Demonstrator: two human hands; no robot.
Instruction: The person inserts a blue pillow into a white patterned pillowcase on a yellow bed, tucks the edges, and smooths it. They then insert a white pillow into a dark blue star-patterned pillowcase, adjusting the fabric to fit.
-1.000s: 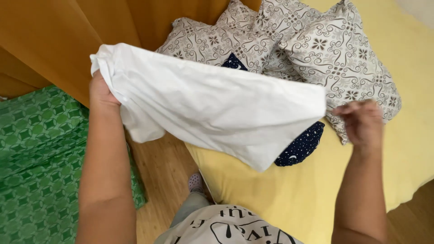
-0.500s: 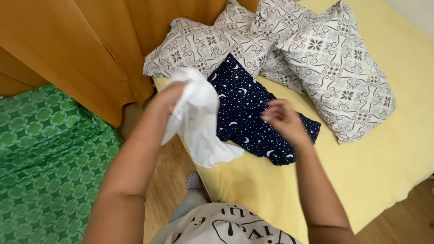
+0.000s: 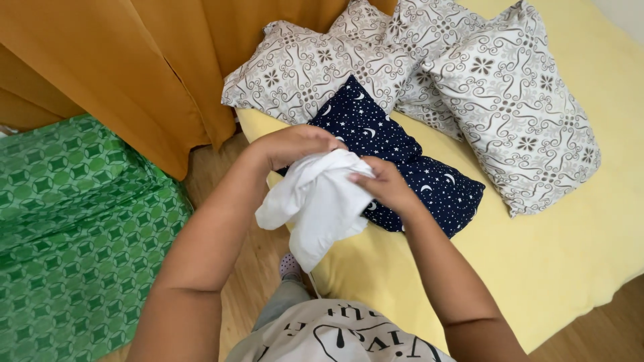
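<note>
A white cloth [image 3: 316,204], bunched and hanging down, is held between both hands above the near corner of a yellow bed [image 3: 537,261]. My left hand [image 3: 292,144] grips its top from the left. My right hand [image 3: 381,186] pinches its right side. Just behind the cloth lies a dark blue pillow [image 3: 402,161] with white stars and moons, flat on the bed.
Three grey-and-white patterned pillows [image 3: 516,114] are piled at the head of the bed. An orange curtain [image 3: 134,74] hangs at the left. A green patterned fabric surface [image 3: 74,234] fills the lower left. Wooden floor [image 3: 248,261] shows between it and the bed.
The white cloth was spread wide between both hands a second ago. The hands have since come together and the cloth is now gathered into a bunch, uncovering the blue pillow.
</note>
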